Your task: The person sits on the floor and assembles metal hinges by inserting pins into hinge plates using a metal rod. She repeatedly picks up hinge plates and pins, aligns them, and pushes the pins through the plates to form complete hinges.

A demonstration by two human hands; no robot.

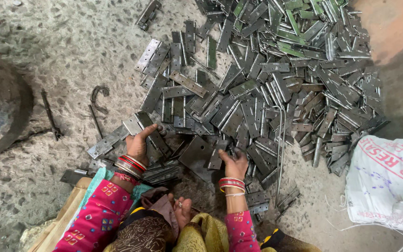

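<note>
Rough concrete floor [71, 51] carries a large unsorted heap of grey steel hinges [276, 79]. Left hand [138, 144] grips one hinge leaf [148, 128]; right hand [235, 163] closes on another hinge [215, 158]. A small stack of hinges [162, 172] lies between the hands; most remain.

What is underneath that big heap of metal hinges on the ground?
Around the heap of grey metal hinges there is rough, speckled concrete floor, so the heap seems to rest directly on it. What lies beneath its middle is hidden by overlapping hinges. The left hand and right hand touch hinges at its near edge.
</note>
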